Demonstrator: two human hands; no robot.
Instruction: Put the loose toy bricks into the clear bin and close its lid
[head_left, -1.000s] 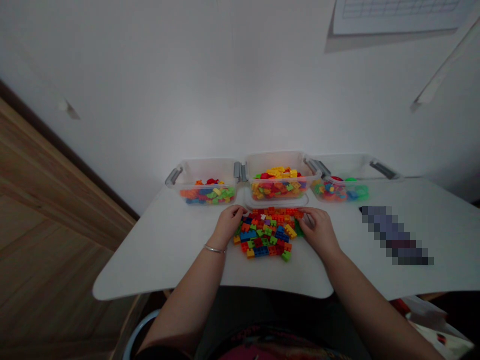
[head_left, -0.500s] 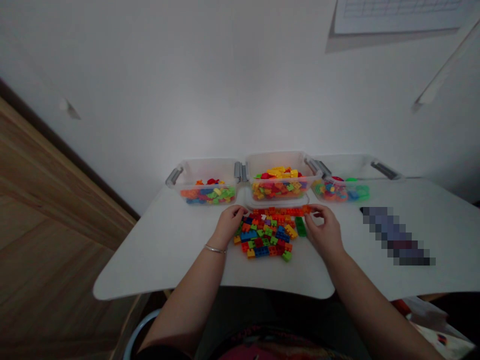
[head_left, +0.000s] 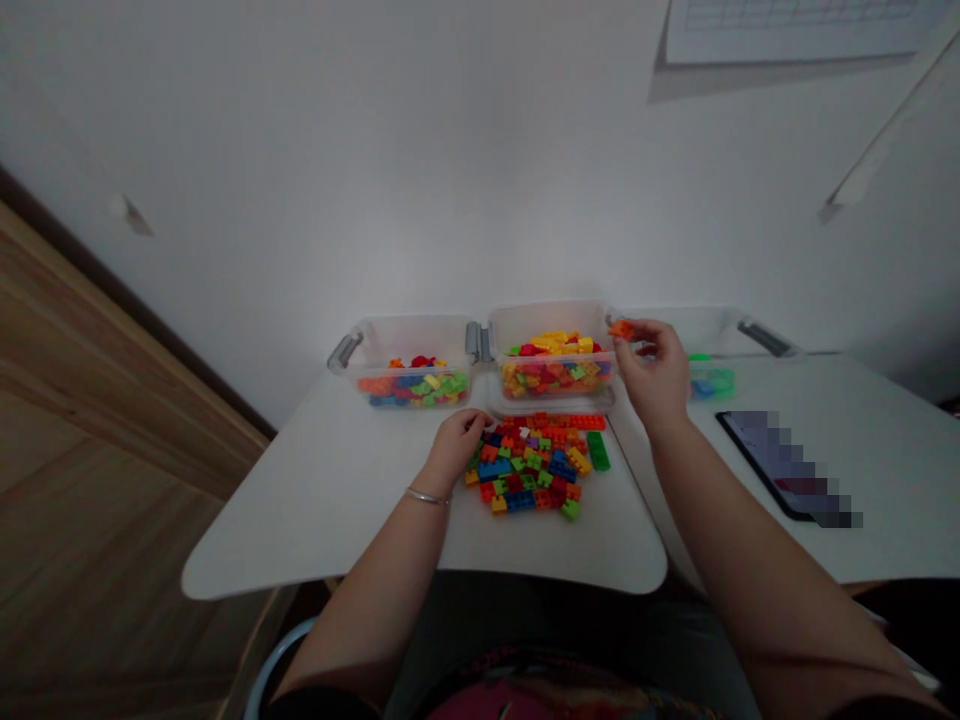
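Note:
My right hand [head_left: 654,372] is raised at the right end of the middle bin [head_left: 551,405]. Between its thumb and fingers is an orange toy brick [head_left: 621,329], level with the bin's rim. My left hand [head_left: 457,442] rests at the upper left of a spread of coloured toy bricks [head_left: 529,480] on the table. Its fingers are closed together; whatever they pinch, if anything, is hidden. Red and orange bricks line the far edge of the spread, and a dark green brick [head_left: 598,451] lies at its right side.
Clear plastic bins stand along the wall: the left bin [head_left: 420,335] and middle one hold mixed bricks, and the right bin [head_left: 697,330] is partly behind my right hand. A phone [head_left: 780,468], partly blurred out, lies on the white table [head_left: 300,510] at right.
My right hand has risen from the far right corner of the brick spread to the middle bin's right end, carrying the orange toy brick. My left hand has stayed in place.

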